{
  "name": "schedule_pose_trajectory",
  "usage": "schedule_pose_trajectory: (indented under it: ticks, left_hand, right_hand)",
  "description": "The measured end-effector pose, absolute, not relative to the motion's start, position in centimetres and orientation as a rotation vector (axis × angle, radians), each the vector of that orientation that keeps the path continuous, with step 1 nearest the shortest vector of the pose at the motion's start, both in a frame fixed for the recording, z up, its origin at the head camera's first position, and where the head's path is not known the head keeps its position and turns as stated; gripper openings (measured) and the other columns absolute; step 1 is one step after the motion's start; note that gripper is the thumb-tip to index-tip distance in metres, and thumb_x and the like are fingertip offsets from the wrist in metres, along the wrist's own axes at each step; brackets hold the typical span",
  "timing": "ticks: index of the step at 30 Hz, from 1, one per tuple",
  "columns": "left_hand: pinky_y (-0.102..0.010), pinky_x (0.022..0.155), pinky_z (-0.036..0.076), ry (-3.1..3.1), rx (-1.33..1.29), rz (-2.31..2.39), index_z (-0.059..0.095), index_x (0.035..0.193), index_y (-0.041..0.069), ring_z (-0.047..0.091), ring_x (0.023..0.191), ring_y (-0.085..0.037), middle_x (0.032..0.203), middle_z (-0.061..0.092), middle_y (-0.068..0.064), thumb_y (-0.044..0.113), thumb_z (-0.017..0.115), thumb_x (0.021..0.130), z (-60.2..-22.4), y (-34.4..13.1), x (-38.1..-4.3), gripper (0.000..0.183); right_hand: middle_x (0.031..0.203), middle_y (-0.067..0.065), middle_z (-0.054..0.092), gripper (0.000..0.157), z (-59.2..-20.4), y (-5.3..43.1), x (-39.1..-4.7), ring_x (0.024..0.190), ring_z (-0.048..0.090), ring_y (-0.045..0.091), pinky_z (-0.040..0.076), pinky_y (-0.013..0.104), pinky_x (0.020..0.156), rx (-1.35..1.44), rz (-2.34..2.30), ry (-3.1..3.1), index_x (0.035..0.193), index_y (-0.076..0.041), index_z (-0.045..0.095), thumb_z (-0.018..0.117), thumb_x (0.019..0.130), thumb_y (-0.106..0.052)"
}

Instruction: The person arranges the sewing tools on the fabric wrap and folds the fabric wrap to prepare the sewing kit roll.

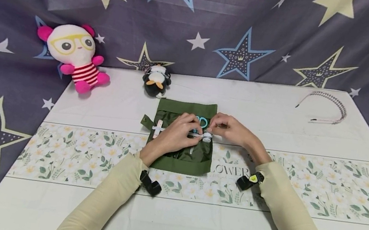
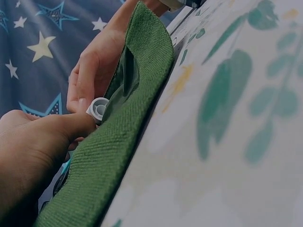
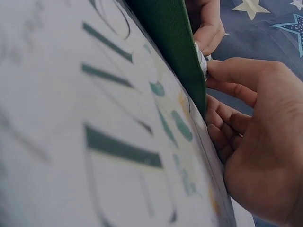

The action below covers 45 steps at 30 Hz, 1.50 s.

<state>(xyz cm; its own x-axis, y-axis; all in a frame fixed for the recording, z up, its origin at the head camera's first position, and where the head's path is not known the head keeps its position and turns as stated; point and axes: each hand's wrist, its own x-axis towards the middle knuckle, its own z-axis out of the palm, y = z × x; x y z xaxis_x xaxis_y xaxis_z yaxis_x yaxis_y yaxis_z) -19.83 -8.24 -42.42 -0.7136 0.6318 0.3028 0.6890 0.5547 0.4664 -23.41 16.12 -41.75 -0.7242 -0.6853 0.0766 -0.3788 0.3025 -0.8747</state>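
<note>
A dark green fabric pouch [image 1: 180,166] lies unfolded, with a white elastic strap [image 1: 195,135] across its inside. At the pouch's right edge sits a small bottle with a white cap [image 1: 207,137], its round end facing the left wrist camera. My right hand [image 1: 229,129] pinches this bottle from the right, thumb and forefinger at its side in the right wrist view. From the left, my left hand [image 1: 180,132] reaches over the pouch and pinches the strap beside the bottle. Blue-handled scissors [image 1: 203,122] show behind the left fingers. An adhesive bandage [image 1: 158,129] is tucked under the strap's left end.
A pink and white plush toy [image 1: 85,72] sits at the back left, and a penguin plush [image 1: 156,81] stands behind the pouch. A headband [image 1: 341,108] lies at the back right. The pouch overlaps a floral strip [image 1: 303,184] on the white table [image 1: 206,229].
</note>
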Motion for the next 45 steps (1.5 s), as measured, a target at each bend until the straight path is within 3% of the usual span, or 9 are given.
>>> schedule_pose_trajectory:
  ticks: [8, 18, 29, 36, 45]
  left_hand:
    - [-0.043, 0.093, 0.045, -2.672, -1.141, -0.877, 0.074, 0.098, 0.01, 0.052, 0.106, -0.028, 0.114, 0.059, -0.009, 0.012, 0.075, 0.097, -42.5, -8.2, -19.8, 0.003]
    - [-0.043, 0.092, 0.045, -2.677, -1.123, -0.884, 0.074, 0.1, 0.01, 0.052, 0.106, -0.028, 0.112, 0.059, -0.008, 0.013, 0.073, 0.097, -42.4, -8.2, -19.7, 0.004]
    - [-0.046, 0.095, 0.044, -2.671, -1.064, -0.853, 0.075, 0.105, 0.008, 0.052, 0.107, -0.029, 0.114, 0.061, -0.01, 0.017, 0.074, 0.098, -41.9, -8.5, -18.9, 0.012]
    - [-0.048, 0.096, 0.045, -2.66, -0.947, -0.917, 0.075, 0.108, 0.008, 0.053, 0.111, -0.03, 0.118, 0.063, -0.01, 0.019, 0.073, 0.098, -41.0, -10.1, -16.9, 0.015]
    - [-0.053, 0.098, 0.043, -2.656, -0.707, -1.007, 0.076, 0.105, 0.007, 0.054, 0.112, -0.032, 0.113, 0.066, -0.009, 0.017, 0.076, 0.095, -40.6, -13.6, -13.1, 0.015]
  right_hand:
    - [0.113, 0.014, 0.061, 0.018, -41.7, 16.1, -23.3, 0.105, 0.053, 0.027, 0.043, 0.045, 0.089, -0.945, -1.392, 2.283, 0.092, -0.002, 0.075, 0.061, 0.104, -0.005]
    - [0.105, 0.012, 0.065, 0.019, -41.8, 16.2, -23.1, 0.091, 0.056, 0.027, 0.046, 0.038, 0.082, -0.879, -1.433, 2.34, 0.109, -0.001, 0.076, 0.059, 0.106, -0.009]
    - [0.107, 0.015, 0.068, 0.019, -41.7, 16.0, -23.2, 0.095, 0.063, 0.029, 0.051, 0.037, 0.086, -0.784, -1.549, 2.384, 0.112, 0.0, 0.075, 0.061, 0.106, -0.011]
    - [0.109, 0.014, 0.069, 0.019, -41.5, 16.0, -23.6, 0.097, 0.064, 0.027, 0.051, 0.039, 0.089, -0.719, -1.579, 2.453, 0.114, -0.001, 0.074, 0.063, 0.105, -0.013]
    - [0.105, 0.019, 0.07, 0.022, -41.7, 16.6, -25.1, 0.089, 0.061, 0.023, 0.048, 0.028, 0.078, -0.579, -1.618, 2.62, 0.117, 0.003, 0.07, 0.065, 0.104, -0.014]
